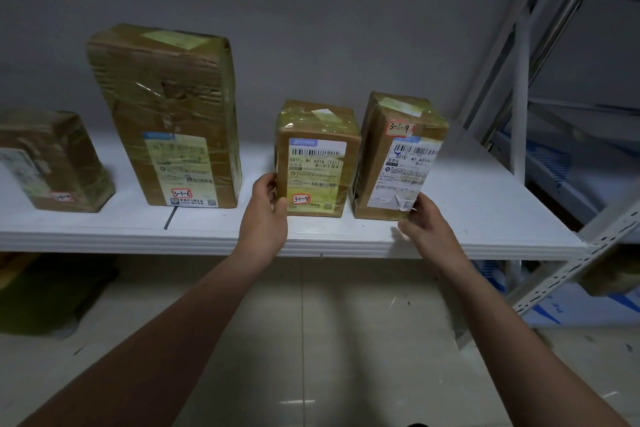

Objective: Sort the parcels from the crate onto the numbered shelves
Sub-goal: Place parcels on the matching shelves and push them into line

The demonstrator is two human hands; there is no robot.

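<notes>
Shelf (485, 204) pkgs 3-1-8 (317, 159), 3-1-9 (398, 156) (L (266, 211), R (426, 225) gripping)

Parcels: four are standing in a row, namely the left-edge parcel (52, 159), tall parcel (166, 107), 3-1-8 parcel (317, 156) and 3-1-9 parcel (398, 152).
Shelf: one white shelf (485, 236) is carrying them.
Hands: two are showing at centre frame, the left hand (265, 215) and right hand (429, 229).
Number stickers (181, 193): four are showing, one per parcel.

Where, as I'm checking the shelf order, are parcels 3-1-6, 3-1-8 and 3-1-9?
parcel 3-1-6 (162, 104): head view, on its taped brown front.
parcel 3-1-8 (317, 166): head view, on its shipping label.
parcel 3-1-9 (405, 173): head view, on its white label.
</notes>
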